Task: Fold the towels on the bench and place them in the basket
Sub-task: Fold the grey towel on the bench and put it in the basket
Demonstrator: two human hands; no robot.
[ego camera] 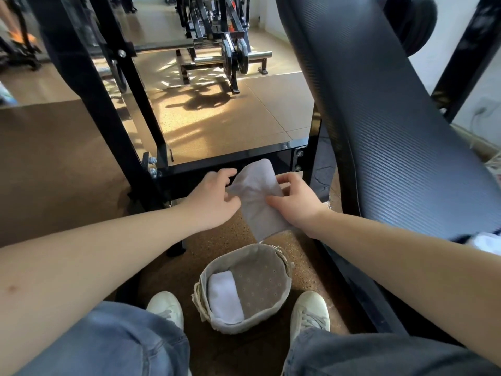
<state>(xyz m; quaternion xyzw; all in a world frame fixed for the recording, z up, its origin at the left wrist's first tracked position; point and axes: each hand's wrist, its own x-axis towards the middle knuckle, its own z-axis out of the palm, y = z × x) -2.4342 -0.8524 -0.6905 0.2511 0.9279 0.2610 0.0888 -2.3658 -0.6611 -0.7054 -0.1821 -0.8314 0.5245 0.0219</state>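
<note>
Basket point(284, 260) on the floor between two white shoes point(166, 308), its left half filled by a folded white towel point(225, 297), right half free. Above its far rim, a grey towel point(257, 196) held in the air: left hand point(214, 199) grips the left edge with curled fingers, right hand point(295, 202) pinches the right edge. Bench pad point(379, 131) right; black crossbar point(230, 161) just beyond.

Tan tiled floor point(217, 126), sunlit; black gym machines point(230, 50); white wall point(450, 44).
</note>
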